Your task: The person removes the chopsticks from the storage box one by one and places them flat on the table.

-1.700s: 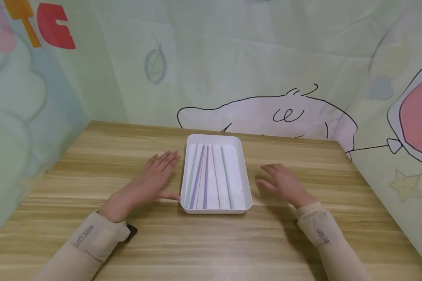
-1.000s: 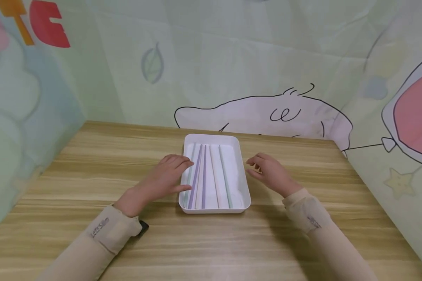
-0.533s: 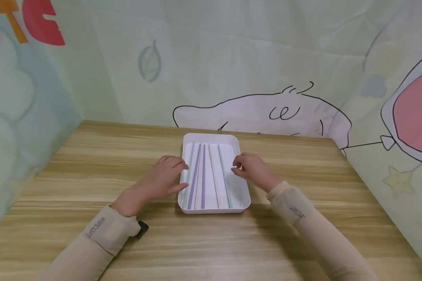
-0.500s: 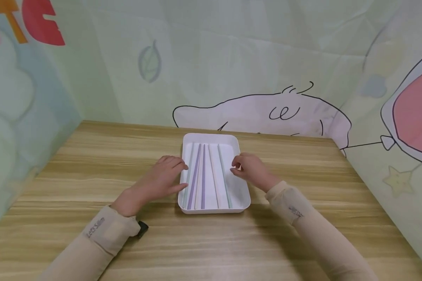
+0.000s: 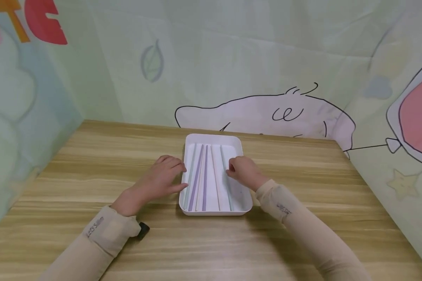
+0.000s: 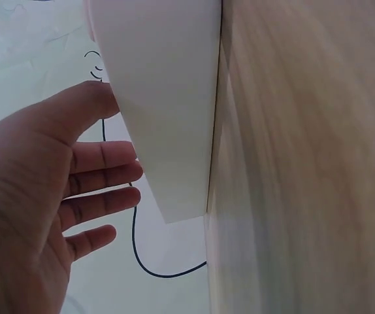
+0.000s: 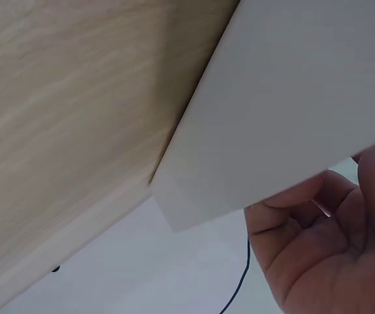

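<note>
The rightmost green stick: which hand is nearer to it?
Right: the right hand is at that green stick, contact unclear; the left hand is across, at the left rim of the tray.

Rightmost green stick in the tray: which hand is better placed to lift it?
Right, probably: the right hand is over the tray, close to that green stick; the left hand is at the opposite side.
</note>
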Available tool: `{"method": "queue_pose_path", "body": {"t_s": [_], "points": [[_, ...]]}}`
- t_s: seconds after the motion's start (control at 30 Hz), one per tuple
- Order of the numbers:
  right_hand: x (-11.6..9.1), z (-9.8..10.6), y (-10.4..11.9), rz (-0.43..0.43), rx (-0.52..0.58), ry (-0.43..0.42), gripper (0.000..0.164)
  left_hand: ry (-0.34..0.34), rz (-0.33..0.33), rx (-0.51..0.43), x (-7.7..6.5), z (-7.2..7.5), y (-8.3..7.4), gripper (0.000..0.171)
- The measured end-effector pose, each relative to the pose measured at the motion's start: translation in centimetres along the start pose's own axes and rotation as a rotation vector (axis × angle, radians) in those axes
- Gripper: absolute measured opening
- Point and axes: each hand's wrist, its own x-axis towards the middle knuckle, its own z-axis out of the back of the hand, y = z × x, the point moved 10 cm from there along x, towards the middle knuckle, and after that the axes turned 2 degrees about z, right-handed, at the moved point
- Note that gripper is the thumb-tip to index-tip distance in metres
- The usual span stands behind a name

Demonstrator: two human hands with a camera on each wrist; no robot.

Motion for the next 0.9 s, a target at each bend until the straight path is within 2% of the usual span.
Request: {"method": "queue_pose_path", "body": {"t_s": [0.2,0.37,0.57,0.9], "points": [[0.2,-0.6,-0.1,-0.058,-0.046,0.048,0.02,0.007,0.013,-0.015,0.1,0.0,0.0,0.036],[0.4,-1.3,-0.3,-0.122,-0.04,0.089,0.022,0.019,0.031,-0.024,0.1,-0.1,0.0,0.036],[0.4,-1.8,-0.3,-0.182,-0.067,0.132,0.024,0.005,0.018,-0.015,0.1,0.1,-0.2,0.036],[0.3,-2.2,-0.5,-0.254,-0.121,0.19,0.019,0.006,0.035,-0.037,0.0,0.3,-0.4,0.036]]}}
